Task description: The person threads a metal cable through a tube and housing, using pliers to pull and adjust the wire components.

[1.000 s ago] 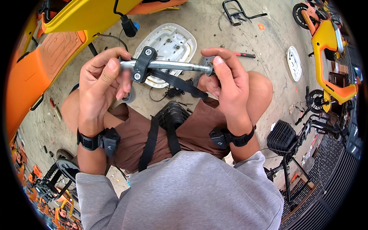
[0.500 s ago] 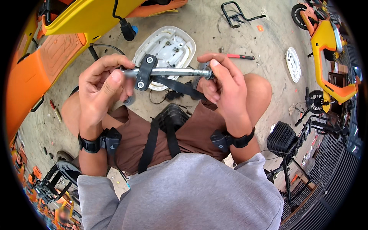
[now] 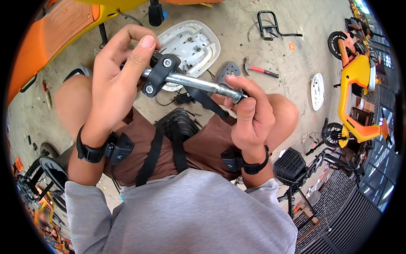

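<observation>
A shiny metal bolt (image 3: 192, 82) lies slanted between my hands, running through a black clamp bracket (image 3: 158, 76) with two silver screws. My left hand (image 3: 116, 80) is closed round the bolt's left end beside the bracket, its thumb on top; that end is hidden by the fingers. At the lower right end, over the threads, my right hand (image 3: 253, 116) pinches a dark-rimmed nut or washer (image 3: 240, 98) between thumb and fingers. A flat black strip (image 3: 207, 103) hangs below the bolt and reaches toward my right hand; where it attaches is partly hidden.
A white plastic shell (image 3: 203, 55) holding small hardware lies on the floor ahead. To its right are a red-handled hammer (image 3: 264, 71) and a black metal rack (image 3: 270, 29). Orange-yellow bodywork (image 3: 59, 38) stands at left, a yellow frame (image 3: 355, 76) at right.
The bolt has tilted, its right end now lower and nearer me. My left hand has risen and turned, its back now showing; my right hand has lowered. The view has shifted too.
</observation>
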`<state>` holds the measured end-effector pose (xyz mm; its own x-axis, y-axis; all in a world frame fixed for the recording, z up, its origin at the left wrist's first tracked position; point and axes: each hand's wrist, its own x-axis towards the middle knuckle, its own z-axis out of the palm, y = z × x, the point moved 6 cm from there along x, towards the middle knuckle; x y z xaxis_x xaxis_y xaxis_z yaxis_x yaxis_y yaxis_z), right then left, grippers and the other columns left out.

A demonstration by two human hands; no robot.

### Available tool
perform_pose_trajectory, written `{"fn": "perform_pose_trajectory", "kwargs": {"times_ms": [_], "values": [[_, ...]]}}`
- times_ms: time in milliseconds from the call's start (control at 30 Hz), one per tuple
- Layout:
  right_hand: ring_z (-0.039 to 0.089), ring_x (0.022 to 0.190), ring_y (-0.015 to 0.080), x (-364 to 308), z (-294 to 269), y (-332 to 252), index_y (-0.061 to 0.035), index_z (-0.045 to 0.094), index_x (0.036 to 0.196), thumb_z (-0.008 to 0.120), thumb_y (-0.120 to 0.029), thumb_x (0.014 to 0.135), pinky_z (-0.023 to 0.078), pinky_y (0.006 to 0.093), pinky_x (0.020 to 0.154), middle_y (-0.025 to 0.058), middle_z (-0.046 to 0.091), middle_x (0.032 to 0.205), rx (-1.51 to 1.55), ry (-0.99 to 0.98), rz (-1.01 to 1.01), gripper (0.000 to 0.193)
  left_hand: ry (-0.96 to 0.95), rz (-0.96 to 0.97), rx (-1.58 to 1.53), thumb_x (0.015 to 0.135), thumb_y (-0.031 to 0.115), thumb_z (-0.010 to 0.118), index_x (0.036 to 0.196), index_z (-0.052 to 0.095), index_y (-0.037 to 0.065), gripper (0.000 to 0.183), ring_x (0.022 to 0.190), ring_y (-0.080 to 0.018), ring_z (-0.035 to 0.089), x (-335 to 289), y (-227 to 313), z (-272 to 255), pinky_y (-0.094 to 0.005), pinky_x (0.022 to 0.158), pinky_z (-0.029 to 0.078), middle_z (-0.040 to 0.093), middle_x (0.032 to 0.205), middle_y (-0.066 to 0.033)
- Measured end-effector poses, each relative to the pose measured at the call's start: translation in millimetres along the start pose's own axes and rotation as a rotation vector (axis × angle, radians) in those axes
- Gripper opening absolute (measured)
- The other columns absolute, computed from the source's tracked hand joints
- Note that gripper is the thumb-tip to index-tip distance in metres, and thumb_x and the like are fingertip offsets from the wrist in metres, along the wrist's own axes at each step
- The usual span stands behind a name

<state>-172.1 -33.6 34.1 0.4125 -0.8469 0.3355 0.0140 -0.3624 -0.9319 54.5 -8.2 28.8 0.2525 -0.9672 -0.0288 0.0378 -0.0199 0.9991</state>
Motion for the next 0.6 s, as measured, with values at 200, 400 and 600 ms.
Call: {"fn": "perform_pose_trajectory", "kwargs": {"times_ms": [200,400,600], "values": [[0.046,0.063,0.0043,-3,3,8,0.0052,0.062,0.115,0.045,-0.025,0.104,0.037,0.0188,0.056,0.0023,0.061,0.085,0.179,0.001,0.228,0.036,0.078,0.192,0.133,0.099,0.015,0.055,0.105,0.058,-0.002,0.018,0.069,-0.001,0.052,-13,21,-2,-0.0154,0.059,0.039,0.06,0.093,-0.0011],[0.038,0.061,0.0037,-4,6,21,0.0065,0.061,0.116,0.042,-0.025,0.105,0.031,0.019,0.054,-0.0024,0.05,0.073,0.369,-0.044,0.47,0.038,0.103,0.197,0.223,0.101,0.018,0.051,0.106,0.057,0.002,0.019,0.059,-0.001,0.043,-16,26,0,-0.0167,0.056,0.031,0.054,0.066,0.0032],[0.039,0.062,0.0049,-2,12,28,0.0075,0.058,0.12,0.043,-0.026,0.105,0.031,0.0193,0.055,-0.0008,0.049,0.071,0.543,-0.094,0.581,0.04,0.087,0.375,0.421,0.1,0.017,0.052,0.103,0.06,0.002,0.017,0.058,-0.0018,0.048,-16,35,-2,-0.0173,0.055,0.035,0.058,0.066,0.0006]]}}
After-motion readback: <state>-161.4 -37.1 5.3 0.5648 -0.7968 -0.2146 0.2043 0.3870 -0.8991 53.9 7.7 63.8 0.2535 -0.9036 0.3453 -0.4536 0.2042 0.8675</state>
